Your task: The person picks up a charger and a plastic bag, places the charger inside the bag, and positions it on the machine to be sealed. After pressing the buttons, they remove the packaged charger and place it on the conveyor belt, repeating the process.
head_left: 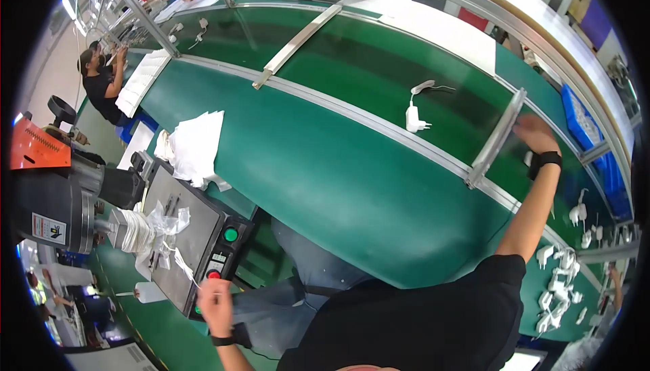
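- The left hand (215,303) hovers by the control box, its fingers drawn together but blurred; I cannot tell whether they pinch the loose end of the white cable coil (137,230). If they do, a sharp tug could pull the coil askew, since it sits up against the machine's metal head (112,227).
- The red push button (214,275) lies just beside those fingers and the green push button (231,234) a little beyond; a careless brush could press one unintentionally.
- Clear plastic film (170,219) lies crumpled against the coil, so a strand or the film itself might get caught in the machine if it runs.
- The right hand (537,134) is stretched far out over the green belt, just past the metal crossbar (497,139); its grip is unclear. Knuckles could knock that bar, because the reach is long and the arm crosses the rail.
- A small white piece (528,158) shows near the right wrist, perhaps a plug adapter, and the forearm could nudge it.
- Farther right, white plug adapters (558,283) lie heaped with their leads; lifting one may drag others along if the leads are tangled.
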The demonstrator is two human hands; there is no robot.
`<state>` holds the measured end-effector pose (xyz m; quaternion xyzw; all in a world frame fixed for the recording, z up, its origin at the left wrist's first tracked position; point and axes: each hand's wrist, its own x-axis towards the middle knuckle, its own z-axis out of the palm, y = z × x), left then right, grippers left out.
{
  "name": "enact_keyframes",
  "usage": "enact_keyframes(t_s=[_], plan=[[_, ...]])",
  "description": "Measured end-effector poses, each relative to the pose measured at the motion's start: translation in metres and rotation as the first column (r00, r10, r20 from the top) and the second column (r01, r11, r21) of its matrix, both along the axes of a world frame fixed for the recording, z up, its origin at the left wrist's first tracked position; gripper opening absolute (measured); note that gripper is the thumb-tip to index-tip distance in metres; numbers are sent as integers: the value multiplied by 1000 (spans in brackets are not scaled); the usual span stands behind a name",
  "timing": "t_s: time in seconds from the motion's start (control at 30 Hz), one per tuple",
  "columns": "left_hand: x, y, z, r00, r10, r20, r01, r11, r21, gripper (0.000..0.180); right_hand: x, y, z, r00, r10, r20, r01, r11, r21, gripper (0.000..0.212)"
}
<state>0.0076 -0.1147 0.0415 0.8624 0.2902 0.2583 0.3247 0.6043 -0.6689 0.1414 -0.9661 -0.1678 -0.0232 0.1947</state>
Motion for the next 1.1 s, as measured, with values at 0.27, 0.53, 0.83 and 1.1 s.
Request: enact_keyframes(t_s=[0.27,0.53,0.83,1.1], plan=[[-40,139,-41,712,664,227,-354,619,-701,37,13,264,-37,472,879,-72,-862,443,-247,25],[-4,131,-20,675,631,382,261,281,-924,27,2,192,-63,702,708,-72,-708,705,35,28],[-45,36,-40,467,655,594,443,408,-798,21,-37,240,-74,741,662,-115,-591,723,357,32],[-33,-47,-39,317,555,769,686,425,-590,24,-309,462,-54,-244,834,-495,-151,471,869,32]])
